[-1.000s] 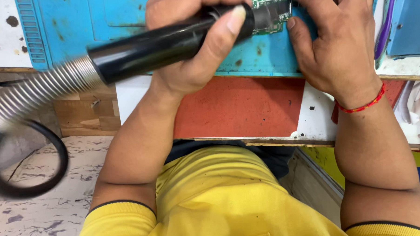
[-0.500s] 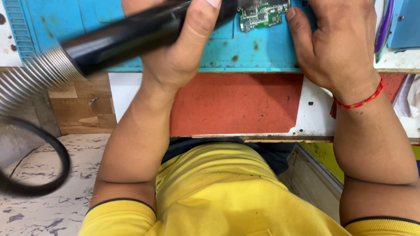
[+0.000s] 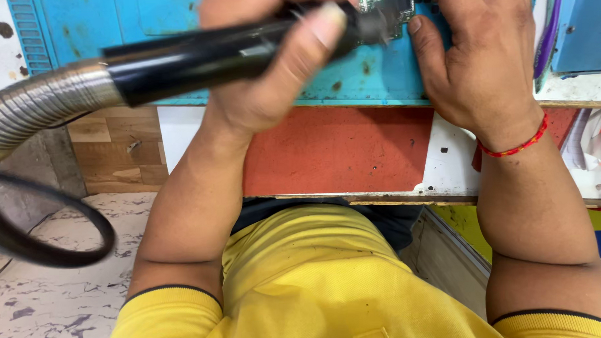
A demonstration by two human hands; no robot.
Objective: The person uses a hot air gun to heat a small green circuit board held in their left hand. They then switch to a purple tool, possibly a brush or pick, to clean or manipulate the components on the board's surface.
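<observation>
Fingers, left hand [image 3: 270, 77]: wrapped tight around the black handle [image 3: 223, 55] of a hot-air tool, thumb lying along its top toward the nozzle end.
Fingers, right hand [image 3: 483, 56]: lying flat and together on the blue mat [image 3: 377, 80]; the tips run off the top edge of the view, so I cannot tell whether they pinch anything.
Black handle: held nearly level across the upper left, its front end just over the circuit board.
Hose: a ribbed metal hose [image 3: 32, 108] joins the rear of the handle, and a black cable [image 3: 43, 224] loops below it over the floor.
Circuit board: a small green circuit board [image 3: 391, 2] rests on the blue mat at the top edge, between the two hands.
Desk: the desk [image 3: 340, 154] shows a red patch at its front edge, close to the yellow shirt [image 3: 304, 282].
Wrist: a red thread band [image 3: 516, 145] circles the right wrist.
</observation>
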